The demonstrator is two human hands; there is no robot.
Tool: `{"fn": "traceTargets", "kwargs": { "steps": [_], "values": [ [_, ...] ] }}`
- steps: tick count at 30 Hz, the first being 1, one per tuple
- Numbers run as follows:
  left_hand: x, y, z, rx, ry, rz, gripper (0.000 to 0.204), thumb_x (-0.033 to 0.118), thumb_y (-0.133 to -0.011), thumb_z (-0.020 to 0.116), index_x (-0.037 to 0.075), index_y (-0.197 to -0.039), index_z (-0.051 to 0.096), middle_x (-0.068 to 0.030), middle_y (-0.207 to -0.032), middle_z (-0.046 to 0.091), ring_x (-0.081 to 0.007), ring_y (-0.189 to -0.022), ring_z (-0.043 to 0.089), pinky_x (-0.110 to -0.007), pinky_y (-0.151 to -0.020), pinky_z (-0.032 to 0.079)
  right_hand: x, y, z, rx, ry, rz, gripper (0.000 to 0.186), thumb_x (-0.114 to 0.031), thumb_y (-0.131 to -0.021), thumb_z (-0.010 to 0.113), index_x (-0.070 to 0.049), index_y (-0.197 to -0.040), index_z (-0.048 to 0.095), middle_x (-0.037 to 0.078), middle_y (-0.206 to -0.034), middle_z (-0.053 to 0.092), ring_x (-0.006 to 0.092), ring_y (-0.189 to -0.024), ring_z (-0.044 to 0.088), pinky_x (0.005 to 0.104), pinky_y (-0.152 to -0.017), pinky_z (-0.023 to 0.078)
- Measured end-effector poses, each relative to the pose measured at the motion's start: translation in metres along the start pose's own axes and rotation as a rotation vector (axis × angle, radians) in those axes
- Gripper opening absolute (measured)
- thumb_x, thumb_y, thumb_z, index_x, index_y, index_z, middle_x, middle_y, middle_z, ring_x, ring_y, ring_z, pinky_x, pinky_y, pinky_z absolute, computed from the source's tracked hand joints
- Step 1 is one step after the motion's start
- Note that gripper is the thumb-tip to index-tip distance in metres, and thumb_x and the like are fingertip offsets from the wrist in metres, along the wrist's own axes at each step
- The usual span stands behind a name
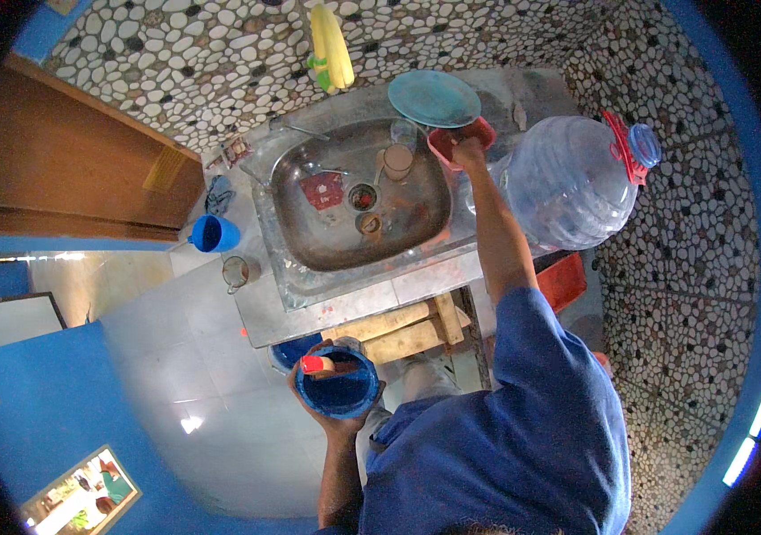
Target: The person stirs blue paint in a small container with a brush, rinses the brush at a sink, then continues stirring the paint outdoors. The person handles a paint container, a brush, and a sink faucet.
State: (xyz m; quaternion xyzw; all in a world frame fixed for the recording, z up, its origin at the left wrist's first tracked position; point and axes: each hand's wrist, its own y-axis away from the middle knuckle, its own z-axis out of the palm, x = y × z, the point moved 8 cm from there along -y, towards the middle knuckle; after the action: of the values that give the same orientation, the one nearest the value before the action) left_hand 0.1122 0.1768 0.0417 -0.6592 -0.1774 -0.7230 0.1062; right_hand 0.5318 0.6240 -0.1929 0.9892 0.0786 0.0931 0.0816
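My left hand (338, 426) is wrapped round the underside of a round blue tub (352, 401), held below the counter's front edge. Across the tub's mouth lies a handle with a red end (315, 365) and a wood-coloured part; its lower end is unclear. At the far right of the sink, my right hand (468, 154) reaches into a small pinkish-red plastic basin (488, 134). Its fingers look curled, and what they hold, if anything, is hidden. Just behind the basin rests a light-blue plate (435, 98).
The metal sink (296, 241) holds a cup (397, 160), a glass (404, 133), a red packet (322, 189) and cutlery. A large clear water bottle (568, 183) lies right of my forearm. A blue mug (215, 234) and glass mug (235, 272) stand left. Wooden planks (403, 330) are below.
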Motion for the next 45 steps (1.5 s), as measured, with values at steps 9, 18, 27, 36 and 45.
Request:
{"fn": "traceTargets", "kwargs": {
  "steps": [9,18,27,36,45],
  "values": [
    [0.026,0.001,0.005,0.059,-0.041,0.139,0.130,0.032,-0.055,0.105,0.012,-0.152,0.022,-0.0213,-0.142,0.052,-0.0348,-0.131,0.056,-0.052,-0.114,0.046,-0.103,0.114,-0.054,0.203,-2.073,0.569,0.027,-0.015,-0.099,0.067,-0.012,-0.124,0.057,0.006,-0.089,0.069,0.0186,-0.073,0.065,0.0364,-0.063,0.056],
    [0.027,0.008,-0.011,0.069,-0.093,0.164,0.132,0.019,-0.052,0.104,0.017,-0.155,0.022,-0.0148,-0.146,0.050,-0.0316,-0.132,0.056,-0.053,-0.112,0.051,-0.189,0.002,-0.067,0.027,-2.169,0.362,0.012,-0.018,-0.101,0.062,-0.009,-0.108,0.059,0.008,-0.082,0.065,0.0180,-0.058,0.056,0.0297,-0.046,0.042],
    [0.042,0.018,-0.019,0.251,-0.053,0.128,0.133,0.027,-0.052,0.104,0.014,-0.155,0.021,-0.0169,-0.143,0.054,-0.0343,-0.133,0.056,-0.054,-0.117,0.044,-0.264,-0.079,-0.163,-0.135,-2.881,0.388,0.016,-0.027,-0.104,0.060,-0.011,-0.105,0.060,0.005,-0.083,0.063,0.0166,-0.058,0.055,0.0269,-0.045,0.039],
    [0.050,0.019,-0.025,0.258,-0.077,0.126,0.133,0.033,-0.052,0.105,0.012,-0.154,0.022,-0.0165,-0.144,0.054,-0.0342,-0.134,0.055,-0.053,-0.117,0.043,-0.245,-0.119,-0.182,0.348,-2.449,0.260,0.022,-0.026,-0.103,0.068,-0.012,-0.114,0.056,0.004,-0.087,0.058,0.0111,-0.058,0.050,0.0247,-0.050,0.041],
    [0.048,0.027,-0.032,0.206,-0.164,0.241,0.139,0.032,-0.053,0.105,0.010,-0.157,0.017,-0.0162,-0.148,0.051,-0.0343,-0.138,0.051,-0.053,-0.120,0.039,-0.259,-0.008,-0.066,-0.128,-2.631,0.414,0.016,-0.014,-0.104,0.064,-0.001,-0.111,0.057,0.015,-0.099,0.068,0.0256,-0.082,0.068,0.0412,-0.091,0.063]
  ]
}}
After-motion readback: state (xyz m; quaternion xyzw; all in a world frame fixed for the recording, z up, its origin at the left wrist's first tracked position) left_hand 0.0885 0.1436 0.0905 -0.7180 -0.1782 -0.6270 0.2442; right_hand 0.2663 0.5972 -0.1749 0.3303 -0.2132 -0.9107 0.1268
